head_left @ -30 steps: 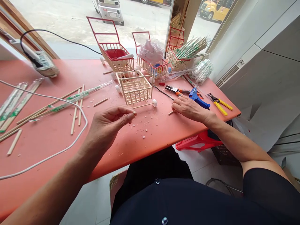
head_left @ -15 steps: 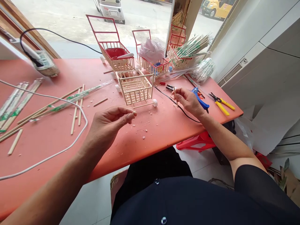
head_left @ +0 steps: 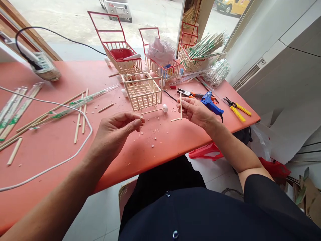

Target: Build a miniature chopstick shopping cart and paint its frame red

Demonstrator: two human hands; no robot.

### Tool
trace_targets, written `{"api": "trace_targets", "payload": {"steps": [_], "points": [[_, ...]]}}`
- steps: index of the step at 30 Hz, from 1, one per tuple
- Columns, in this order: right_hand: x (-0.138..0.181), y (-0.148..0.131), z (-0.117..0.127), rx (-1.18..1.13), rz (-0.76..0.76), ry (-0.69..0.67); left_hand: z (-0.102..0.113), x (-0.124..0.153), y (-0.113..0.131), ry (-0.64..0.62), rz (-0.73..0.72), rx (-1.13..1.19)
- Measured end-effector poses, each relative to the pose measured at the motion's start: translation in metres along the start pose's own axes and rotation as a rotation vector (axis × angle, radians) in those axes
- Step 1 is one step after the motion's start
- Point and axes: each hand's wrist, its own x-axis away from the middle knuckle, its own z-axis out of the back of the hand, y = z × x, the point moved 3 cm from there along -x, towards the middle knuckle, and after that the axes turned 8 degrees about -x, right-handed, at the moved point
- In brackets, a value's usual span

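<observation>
Your left hand (head_left: 117,129) pinches a tiny pale piece (head_left: 141,118) between thumb and forefinger; your right hand (head_left: 194,108) grips a thin stick (head_left: 181,102) near upright. A shorter stick (head_left: 175,119) angles off its lower end; whether they are joined, I cannot tell. A light, steady grip should keep both aligned. The thin stick stands just right of the wooden cart (head_left: 145,96), the piece between that cart and the near edge of the tabletop (head_left: 140,160).
</observation>
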Motion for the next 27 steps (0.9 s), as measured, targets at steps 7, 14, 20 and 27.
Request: {"api": "trace_targets", "payload": {"steps": [7,14,20,27], "points": [[0.003,0.015,-0.052,0.074,-0.101,-0.32,-0.001,-0.002,-0.001,0.006,0.017,0.067],[-0.005,0.012,-0.067,0.315,-0.1,-0.487,0.001,-0.003,0.0,0.01,0.007,0.09],[-0.022,0.011,-0.072,0.534,-0.115,-0.677,0.0,0.0,0.005,-0.023,-0.012,0.041],[-0.038,0.014,-0.077,0.536,-0.137,-0.66,0.001,-0.002,-0.001,-0.025,-0.011,0.059]]}}
